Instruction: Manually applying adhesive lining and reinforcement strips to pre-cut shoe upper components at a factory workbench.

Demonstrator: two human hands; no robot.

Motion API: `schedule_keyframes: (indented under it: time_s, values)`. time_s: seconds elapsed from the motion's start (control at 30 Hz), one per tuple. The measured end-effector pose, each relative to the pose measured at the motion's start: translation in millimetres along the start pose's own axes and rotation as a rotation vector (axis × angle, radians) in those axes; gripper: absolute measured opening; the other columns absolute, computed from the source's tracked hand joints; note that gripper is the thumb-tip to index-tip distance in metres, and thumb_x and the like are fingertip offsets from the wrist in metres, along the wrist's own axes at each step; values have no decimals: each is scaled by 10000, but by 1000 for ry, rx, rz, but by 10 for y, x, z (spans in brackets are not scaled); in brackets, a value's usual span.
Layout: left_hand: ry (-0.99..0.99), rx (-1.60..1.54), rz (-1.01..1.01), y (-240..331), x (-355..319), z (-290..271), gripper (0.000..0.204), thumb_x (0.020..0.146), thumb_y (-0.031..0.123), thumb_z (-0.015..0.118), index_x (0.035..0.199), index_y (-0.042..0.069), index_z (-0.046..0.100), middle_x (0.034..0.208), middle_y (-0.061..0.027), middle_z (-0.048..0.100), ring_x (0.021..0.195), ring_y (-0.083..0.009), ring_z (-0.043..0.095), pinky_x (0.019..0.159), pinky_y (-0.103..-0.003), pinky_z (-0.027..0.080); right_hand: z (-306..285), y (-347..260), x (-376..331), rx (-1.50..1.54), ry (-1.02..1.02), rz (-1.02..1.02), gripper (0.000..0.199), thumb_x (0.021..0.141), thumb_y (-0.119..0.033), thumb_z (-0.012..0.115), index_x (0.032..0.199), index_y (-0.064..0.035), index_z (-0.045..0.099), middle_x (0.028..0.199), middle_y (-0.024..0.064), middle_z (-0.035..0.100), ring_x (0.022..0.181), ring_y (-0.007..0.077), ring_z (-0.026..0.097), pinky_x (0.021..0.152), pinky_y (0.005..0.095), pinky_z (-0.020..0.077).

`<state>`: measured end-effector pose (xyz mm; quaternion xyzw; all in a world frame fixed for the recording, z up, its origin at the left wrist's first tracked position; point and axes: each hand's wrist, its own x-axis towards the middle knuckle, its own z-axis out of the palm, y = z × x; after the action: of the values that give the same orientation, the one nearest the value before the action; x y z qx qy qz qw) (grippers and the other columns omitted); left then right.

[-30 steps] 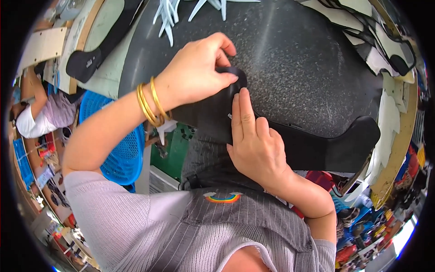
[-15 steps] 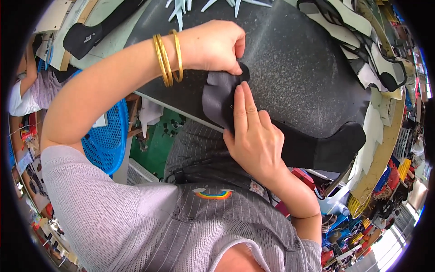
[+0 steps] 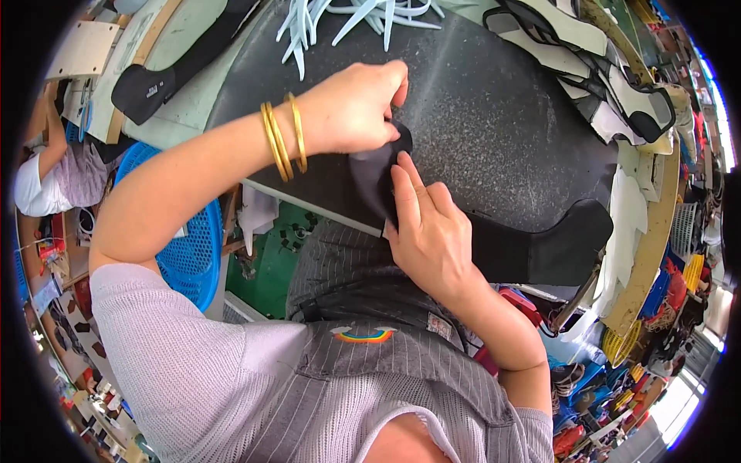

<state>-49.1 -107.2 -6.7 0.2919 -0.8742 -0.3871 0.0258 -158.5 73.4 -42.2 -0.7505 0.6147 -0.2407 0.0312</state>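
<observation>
A black boot-shaped piece of material (image 3: 502, 248) lies along the near edge of the dark work board (image 3: 509, 139). My left hand (image 3: 359, 108), with gold bangles at its wrist, pinches the far end of this piece between thumb and fingers. There a shiny dark flap (image 3: 372, 176) bends up along the left side. Lying flat on the piece, my right hand (image 3: 436, 239) presses it with extended fingers, just nearer to me than the pinch. Its palm hides part of the middle.
Pale blue strips (image 3: 309, 27) lie at the board's far edge. White-and-black cut pieces (image 3: 594, 73) are stacked at the far right. Another black boot-shaped piece (image 3: 147, 89) is at the far left. A blue basket (image 3: 189, 255) stands below the table; another person (image 3: 58, 166) sits beyond it.
The view has shifted a little. The shiny flap shows narrower now, drawn toward the right hand's fingers. Left hand keeps its pinch; the right hand stays flat on the piece.
</observation>
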Motion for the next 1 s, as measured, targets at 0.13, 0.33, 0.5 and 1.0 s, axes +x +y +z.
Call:
schedule_keyframes:
  time_s: [0.13, 0.33, 0.5, 1.0]
  values:
    - [-48, 112, -3, 45, 77, -59, 334, 751, 73, 753, 961, 7, 502, 766, -119, 631, 709, -237, 633, 634, -350, 504, -87, -15, 59, 85, -1, 53, 607, 708, -46, 719, 1277, 39, 526, 1131, 163, 657, 741, 239, 576, 666, 331, 516]
    - [-168, 202, -44, 126, 117, -140, 284, 774, 43, 731, 929, 2, 497, 744, -126, 619, 685, -238, 621, 604, -362, 486, -94, -39, 119, 159, -26, 94, 550, 770, -42, 692, 1295, 9, 535, 877, 100, 680, 674, 233, 560, 630, 339, 496]
    - [199, 414, 422, -75, 0, 12, 240, 748, 71, 740, 891, 46, 549, 920, -110, 527, 895, -322, 584, 735, -445, 487, 31, -133, -11, -149, 28, 1, 464, 717, -61, 581, 1160, 78, 583, 1243, 213, 614, 771, 208, 521, 645, 285, 503]
    - [-113, 449, 617, -1, -414, -19, 445, 700, 44, 656, 1141, -19, 645, 1188, -111, 653, 1105, -256, 621, 928, -335, 522, -1, -83, -54, -57, 158, -69, 413, 694, -83, 592, 1062, 105, 596, 1128, 234, 646, 807, 199, 543, 704, 283, 491]
